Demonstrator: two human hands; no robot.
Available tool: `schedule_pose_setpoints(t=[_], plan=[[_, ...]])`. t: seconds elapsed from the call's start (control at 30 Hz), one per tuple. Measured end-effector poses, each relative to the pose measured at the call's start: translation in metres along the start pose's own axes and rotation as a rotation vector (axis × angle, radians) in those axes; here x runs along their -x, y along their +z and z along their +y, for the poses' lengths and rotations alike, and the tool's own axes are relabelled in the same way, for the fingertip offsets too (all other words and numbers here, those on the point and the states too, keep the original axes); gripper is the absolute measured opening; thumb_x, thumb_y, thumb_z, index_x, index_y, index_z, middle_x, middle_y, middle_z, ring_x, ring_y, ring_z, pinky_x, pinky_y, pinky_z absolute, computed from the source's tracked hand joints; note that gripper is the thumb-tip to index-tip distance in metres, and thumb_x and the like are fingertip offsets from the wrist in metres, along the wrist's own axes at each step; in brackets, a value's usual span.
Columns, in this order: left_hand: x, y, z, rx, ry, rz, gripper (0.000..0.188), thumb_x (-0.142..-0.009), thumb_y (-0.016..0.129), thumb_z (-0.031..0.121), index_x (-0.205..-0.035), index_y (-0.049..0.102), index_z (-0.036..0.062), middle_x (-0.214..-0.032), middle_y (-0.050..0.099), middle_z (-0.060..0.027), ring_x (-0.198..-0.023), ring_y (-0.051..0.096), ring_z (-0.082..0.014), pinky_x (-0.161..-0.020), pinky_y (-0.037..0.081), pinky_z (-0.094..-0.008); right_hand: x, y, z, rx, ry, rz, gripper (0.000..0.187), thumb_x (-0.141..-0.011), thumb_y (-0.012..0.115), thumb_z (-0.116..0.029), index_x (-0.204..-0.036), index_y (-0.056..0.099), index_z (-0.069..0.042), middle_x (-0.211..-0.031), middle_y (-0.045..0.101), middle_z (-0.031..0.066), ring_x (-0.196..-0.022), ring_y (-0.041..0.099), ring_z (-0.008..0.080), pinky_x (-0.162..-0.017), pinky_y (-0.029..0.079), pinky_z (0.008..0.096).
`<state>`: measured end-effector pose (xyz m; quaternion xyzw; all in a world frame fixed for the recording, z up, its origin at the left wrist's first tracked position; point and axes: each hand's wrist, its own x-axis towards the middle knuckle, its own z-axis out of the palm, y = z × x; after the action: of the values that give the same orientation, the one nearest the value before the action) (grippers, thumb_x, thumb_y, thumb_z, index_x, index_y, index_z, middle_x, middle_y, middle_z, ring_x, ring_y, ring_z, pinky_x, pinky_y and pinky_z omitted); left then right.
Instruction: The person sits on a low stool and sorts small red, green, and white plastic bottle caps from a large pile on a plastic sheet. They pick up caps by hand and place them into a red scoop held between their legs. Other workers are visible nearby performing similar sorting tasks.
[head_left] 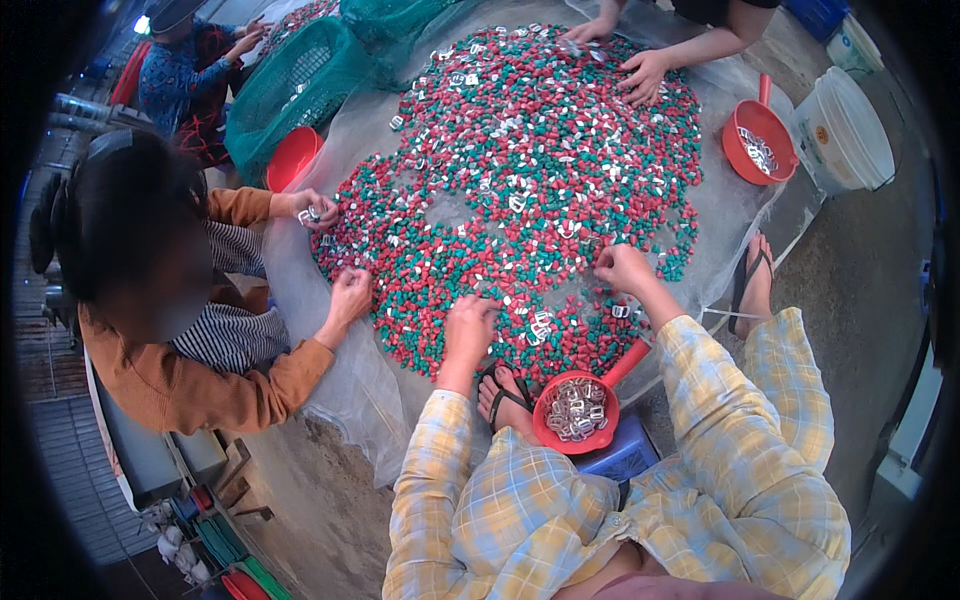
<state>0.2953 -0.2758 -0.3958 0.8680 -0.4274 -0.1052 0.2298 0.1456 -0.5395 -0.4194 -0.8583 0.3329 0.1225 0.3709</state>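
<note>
A wide heap of small red and green cone-shaped pieces lies before me, with pale metal buckles scattered through it. At the heap's near edge, my left hand is closed, its fingers drawn together over the pieces. Farther right, my right hand points its bunched fingers down into the heap. Whatever either hand pinches is too small to make out. Between my knees sits a red long-handled scoop holding many silver buckles. It rests on a blue stool-like block.
A co-worker in a brown sleeve sorts at the left; another person's hands work at the far side. A second red scoop with buckles stands by a white bucket at right. Pale sheeting lies underneath. Green netting is far left.
</note>
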Motion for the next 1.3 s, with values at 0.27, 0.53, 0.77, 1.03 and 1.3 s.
schedule_pose_setpoints(t=[0.27,0.53,0.77,1.03,1.3], plan=[[0.019,0.031,0.033,0.123,0.125,-0.211,0.023,-0.068,0.072,0.013,-0.089,0.065,0.0079,-0.086,0.062,-0.0078,-0.092,0.057,-0.0253,-0.077,0.047,-0.0359,0.040,0.046,-0.030,0.207,-0.195,-0.164,0.041,-0.068,0.075,-0.023,-0.106,0.064,-0.016,-0.098,0.062,0.0110,-0.097,0.059,0.0275,-0.081,0.048,0.0386],[0.027,0.026,0.028,0.136,0.017,-0.050,0.028,-0.066,0.075,0.013,-0.091,0.062,0.0098,-0.093,0.051,-0.0096,-0.090,0.052,-0.0294,-0.077,0.044,-0.0395,0.053,0.082,-0.056,0.223,-0.275,-0.101,0.039,-0.076,0.067,-0.020,-0.114,0.059,-0.018,-0.107,0.050,0.0150,-0.102,0.056,0.0315,-0.081,0.048,0.0417],[0.030,0.048,0.015,0.285,0.025,0.063,0.015,-0.070,0.072,0.007,-0.080,0.061,0.0053,-0.082,0.054,-0.0073,-0.078,0.056,-0.0230,-0.068,0.047,-0.0334,0.040,0.092,-0.033,-0.019,-0.205,0.012,0.023,-0.074,0.071,-0.020,-0.092,0.063,-0.009,-0.091,0.057,0.0134,-0.083,0.060,0.0285,-0.073,0.049,0.0370],[0.024,0.038,0.017,1.519,-0.506,-0.250,0.026,-0.071,0.051,-0.012,-0.091,0.047,0.0040,-0.089,0.060,-0.0066,-0.085,0.061,-0.0152,-0.070,0.052,-0.0273,0.020,-0.005,0.006,-1.333,0.102,-0.298,0.012,-0.078,0.052,-0.005,-0.090,0.052,-0.006,-0.089,0.063,0.0124,-0.074,0.065,0.0230,-0.058,0.057,0.0365],[0.039,0.077,0.054,1.078,-0.274,-0.742,0.008,-0.086,0.059,0.008,-0.090,0.052,0.0066,-0.069,0.057,-0.0010,-0.057,0.055,-0.0075,-0.048,0.044,-0.0219,0.028,-0.010,0.047,-0.653,0.175,-0.301,0.015,-0.074,0.068,-0.019,-0.081,0.060,-0.008,-0.071,0.063,0.0057,-0.056,0.061,0.0136,-0.047,0.051,0.0291]])
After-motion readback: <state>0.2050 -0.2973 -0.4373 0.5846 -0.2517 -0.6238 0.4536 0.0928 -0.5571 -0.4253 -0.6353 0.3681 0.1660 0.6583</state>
